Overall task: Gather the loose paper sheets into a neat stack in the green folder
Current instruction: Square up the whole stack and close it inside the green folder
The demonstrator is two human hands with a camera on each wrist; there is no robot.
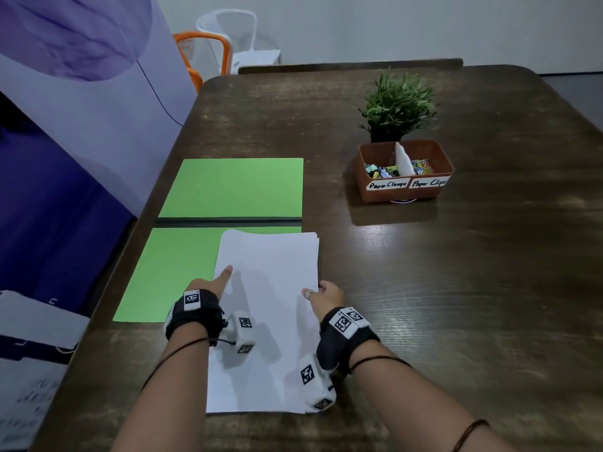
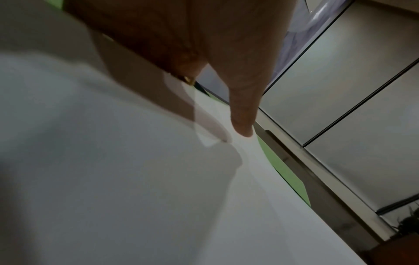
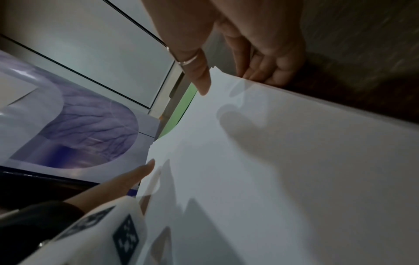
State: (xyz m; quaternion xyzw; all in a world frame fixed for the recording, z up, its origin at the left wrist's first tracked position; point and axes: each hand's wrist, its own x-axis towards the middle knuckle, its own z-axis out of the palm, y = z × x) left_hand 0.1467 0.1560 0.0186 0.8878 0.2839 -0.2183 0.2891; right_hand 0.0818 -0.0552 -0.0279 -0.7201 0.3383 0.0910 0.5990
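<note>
Both hands (image 1: 326, 296) grip paper stack (image 1: 270, 288).

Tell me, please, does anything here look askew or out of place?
Yes. The paper stack lies only partly on the open green folder; its near and right parts overhang onto the table. Its far-right corner shows staggered sheet edges. Both hands, left hand and right hand, hold its sides.

White paper stack (image 1: 266, 321) hides the near right part of the open green folder (image 1: 169, 272) and the left hand (image 1: 208, 285) fingers under its left edge. Left wrist view: near paper blurred. Orange-brown organiser box (image 1: 404, 172) contents too small to identify.
</note>
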